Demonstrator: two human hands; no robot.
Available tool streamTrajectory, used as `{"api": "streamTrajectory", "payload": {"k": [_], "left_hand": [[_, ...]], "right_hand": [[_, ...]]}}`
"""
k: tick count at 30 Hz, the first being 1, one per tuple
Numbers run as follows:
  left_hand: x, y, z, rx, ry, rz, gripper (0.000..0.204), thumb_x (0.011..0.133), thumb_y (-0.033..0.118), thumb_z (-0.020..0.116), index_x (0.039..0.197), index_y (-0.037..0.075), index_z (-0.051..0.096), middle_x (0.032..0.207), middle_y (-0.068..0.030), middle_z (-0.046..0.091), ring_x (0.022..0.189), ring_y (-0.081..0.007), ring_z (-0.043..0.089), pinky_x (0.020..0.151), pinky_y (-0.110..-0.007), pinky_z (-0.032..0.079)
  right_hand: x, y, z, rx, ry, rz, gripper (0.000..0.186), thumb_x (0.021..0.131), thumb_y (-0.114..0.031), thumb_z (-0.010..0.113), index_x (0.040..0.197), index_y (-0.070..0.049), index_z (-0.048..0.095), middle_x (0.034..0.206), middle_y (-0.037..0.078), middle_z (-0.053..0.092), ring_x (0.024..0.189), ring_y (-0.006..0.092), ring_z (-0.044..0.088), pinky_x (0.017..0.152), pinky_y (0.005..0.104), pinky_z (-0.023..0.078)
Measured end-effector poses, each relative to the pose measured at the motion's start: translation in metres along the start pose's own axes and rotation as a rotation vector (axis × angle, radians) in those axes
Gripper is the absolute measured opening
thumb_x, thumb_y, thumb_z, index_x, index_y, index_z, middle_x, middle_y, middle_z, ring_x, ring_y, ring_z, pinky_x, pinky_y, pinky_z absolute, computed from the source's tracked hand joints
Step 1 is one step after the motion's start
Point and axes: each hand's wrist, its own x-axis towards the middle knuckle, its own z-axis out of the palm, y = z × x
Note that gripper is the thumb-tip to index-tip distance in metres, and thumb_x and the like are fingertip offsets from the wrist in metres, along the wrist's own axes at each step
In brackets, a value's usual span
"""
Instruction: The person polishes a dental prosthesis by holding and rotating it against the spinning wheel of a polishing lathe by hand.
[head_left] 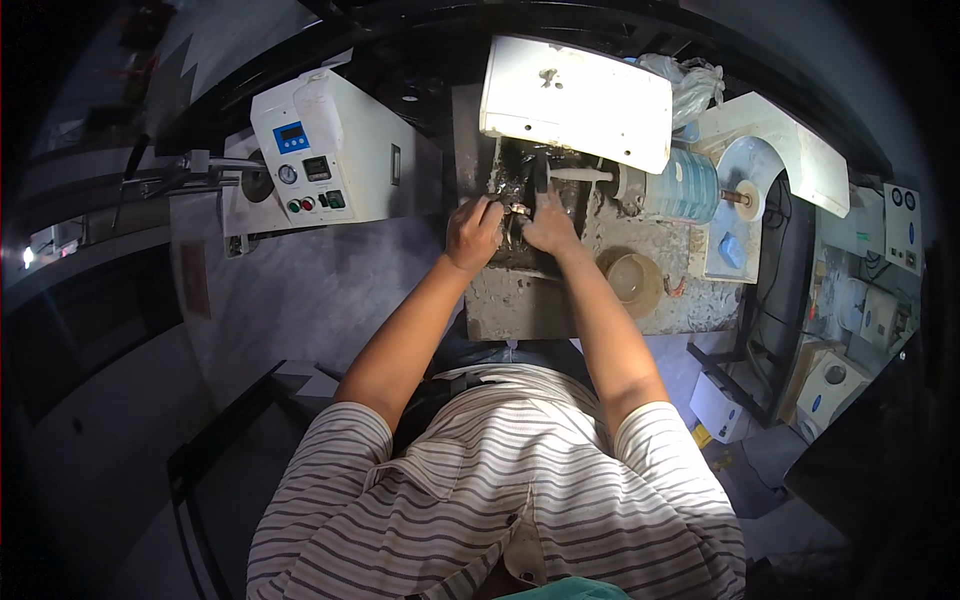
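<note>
My left hand (474, 234) is closed, its fingertips at a small shiny piece (517, 209) too small to name. My right hand (550, 228) meets it from the other side, thumb and fingers bent toward the same piece. Both hands are over a dark, wet basin (515, 258). Just beyond the right fingertips stands a dark, narrow wheel-like part (541, 172), in line with a pale spindle (583, 174). What exactly each hand grips is partly hidden by the fingers.
Above the basin hangs a white machine cover (578, 100). A muddy bowl (632, 280) sits right of my forearm, near a clear plastic bottle (685, 186) around the shaft. At left stands a white control box (335, 150) with gauges and buttons.
</note>
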Motion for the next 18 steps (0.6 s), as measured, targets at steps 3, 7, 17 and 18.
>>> {"api": "streamTrajectory", "payload": {"k": [3, 7, 17, 18], "left_hand": [[0.006, 0.007, -0.011, 0.024, -0.026, 0.033, 0.023, 0.058, -0.001, 0.056, 0.08, 0.003, 0.053, 0.076, -0.0121, 0.049, 0.068, -0.0299, 0.055, 0.059, -0.039, 0.047], [0.004, 0.008, -0.017, 0.053, -0.017, 0.062, 0.023, 0.058, -0.001, 0.056, 0.081, 0.004, 0.054, 0.076, -0.0121, 0.049, 0.067, -0.0293, 0.055, 0.06, -0.039, 0.047], [-0.006, 0.026, 0.013, -0.359, -0.063, -0.936, 0.045, 0.067, -0.007, 0.055, 0.112, -0.007, 0.053, 0.105, -0.0215, 0.061, 0.103, -0.0305, 0.058, 0.091, -0.034, 0.043], [-0.006, 0.027, 0.016, -0.362, -0.056, -0.929, 0.045, 0.067, -0.007, 0.055, 0.112, -0.007, 0.053, 0.105, -0.0215, 0.061, 0.103, -0.0305, 0.058, 0.091, -0.034, 0.043]], "right_hand": [[-0.004, -0.013, 0.013, 0.048, 0.028, -0.277, 0.061, 0.08, -0.02, 0.057, 0.131, 0.003, 0.034, 0.135, 0.027, 0.036, 0.126, 0.0403, 0.036, 0.106, 0.0409, 0.032], [-0.029, -0.016, 0.018, 0.13, -0.209, -0.337, 0.051, 0.08, -0.017, 0.053, 0.126, 0.003, 0.042, 0.13, 0.027, 0.043, 0.122, 0.0379, 0.041, 0.104, 0.042, 0.034], [-0.054, 0.02, -0.035, 0.233, -0.233, -0.244, 0.029, 0.075, -0.018, 0.057, 0.097, -0.002, 0.067, 0.093, 0.025, 0.064, 0.094, 0.0409, 0.059, 0.085, 0.0428, 0.046], [-0.054, 0.028, -0.041, 0.228, -0.226, -0.249, 0.029, 0.075, -0.018, 0.057, 0.097, -0.002, 0.067, 0.093, 0.025, 0.064, 0.094, 0.0409, 0.059, 0.085, 0.0428, 0.046]]}}
